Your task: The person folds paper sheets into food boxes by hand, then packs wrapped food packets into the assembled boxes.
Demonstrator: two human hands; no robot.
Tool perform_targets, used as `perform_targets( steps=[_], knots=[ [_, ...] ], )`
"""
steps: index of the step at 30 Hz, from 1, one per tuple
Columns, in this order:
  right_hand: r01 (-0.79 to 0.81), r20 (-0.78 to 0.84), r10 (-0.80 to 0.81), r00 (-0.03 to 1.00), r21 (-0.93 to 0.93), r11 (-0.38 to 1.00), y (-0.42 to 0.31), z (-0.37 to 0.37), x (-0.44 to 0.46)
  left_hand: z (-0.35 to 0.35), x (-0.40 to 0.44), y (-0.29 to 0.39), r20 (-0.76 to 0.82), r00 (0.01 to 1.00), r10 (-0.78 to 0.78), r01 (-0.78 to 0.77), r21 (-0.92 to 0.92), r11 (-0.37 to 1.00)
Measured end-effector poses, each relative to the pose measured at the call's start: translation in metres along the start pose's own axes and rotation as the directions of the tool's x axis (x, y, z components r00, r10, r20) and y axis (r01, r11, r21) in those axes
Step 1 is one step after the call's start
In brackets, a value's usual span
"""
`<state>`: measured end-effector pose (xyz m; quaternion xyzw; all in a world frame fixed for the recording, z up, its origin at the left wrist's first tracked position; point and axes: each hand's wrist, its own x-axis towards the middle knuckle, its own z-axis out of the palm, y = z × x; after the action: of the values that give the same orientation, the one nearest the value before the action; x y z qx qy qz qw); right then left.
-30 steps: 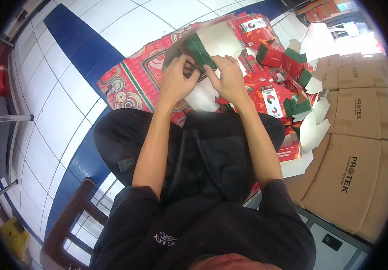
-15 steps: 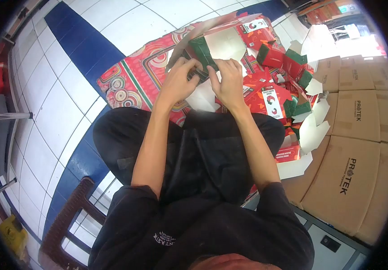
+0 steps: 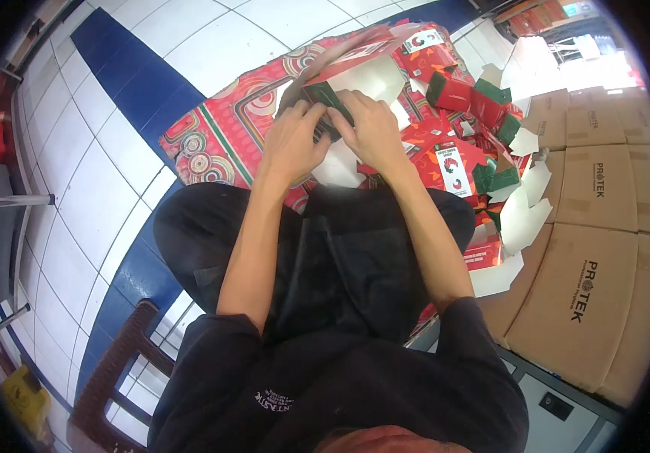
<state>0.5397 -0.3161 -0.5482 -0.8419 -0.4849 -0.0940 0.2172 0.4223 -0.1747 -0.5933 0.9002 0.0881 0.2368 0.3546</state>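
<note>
In front of my crossed legs is a partly folded cardboard food box (image 3: 372, 78), showing white inner sides and a dark green panel (image 3: 322, 93). My left hand (image 3: 293, 143) is closed on the near left part of this box, fingers curled at the green panel. Against the right side of the same panel, my right hand (image 3: 372, 132) is closed too, its thumb pointing toward the left hand. The fingertips of both hands are partly hidden by the hands and the panel. A white flap (image 3: 338, 166) of card sticks out below the hands.
Several red and green printed boxes (image 3: 451, 90) lie piled to the right on a red patterned mat (image 3: 215, 140). Brown PROTEK cartons (image 3: 593, 298) are stacked farther right. A brown plastic stool (image 3: 125, 362) stands at lower left on the tiled floor.
Both hands have shifted slightly left. The right fingers have moved over the green panel, covering more of it, and the box's upright sides have tilted a little.
</note>
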Motion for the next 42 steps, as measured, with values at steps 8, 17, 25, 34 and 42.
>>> perform_targets(
  steps=[8,17,25,34,42],
  knots=[
    [0.032,0.058,-0.028,0.998,-0.076,0.997,-0.004,0.007,0.010,-0.003,0.001,-0.009,0.017,0.994,-0.107,0.104,0.127,0.986],
    [0.076,0.071,-0.063,0.995,-0.198,0.977,-0.003,0.018,0.014,-0.005,0.000,-0.010,0.018,0.991,-0.132,0.129,0.112,0.985],
    [0.145,0.233,-0.105,0.967,-0.161,0.976,0.003,0.016,0.024,-0.004,-0.002,-0.015,0.017,0.989,-0.147,0.144,0.112,0.983],
    [0.142,0.394,-0.064,0.917,-0.171,0.975,0.014,0.026,0.031,-0.007,0.002,-0.022,0.068,0.983,-0.169,0.162,0.095,0.982],
    [0.078,0.204,-0.073,0.976,-0.014,0.997,0.022,0.006,0.023,-0.002,0.003,-0.020,0.007,0.991,-0.131,0.130,0.091,0.987]
  ],
)
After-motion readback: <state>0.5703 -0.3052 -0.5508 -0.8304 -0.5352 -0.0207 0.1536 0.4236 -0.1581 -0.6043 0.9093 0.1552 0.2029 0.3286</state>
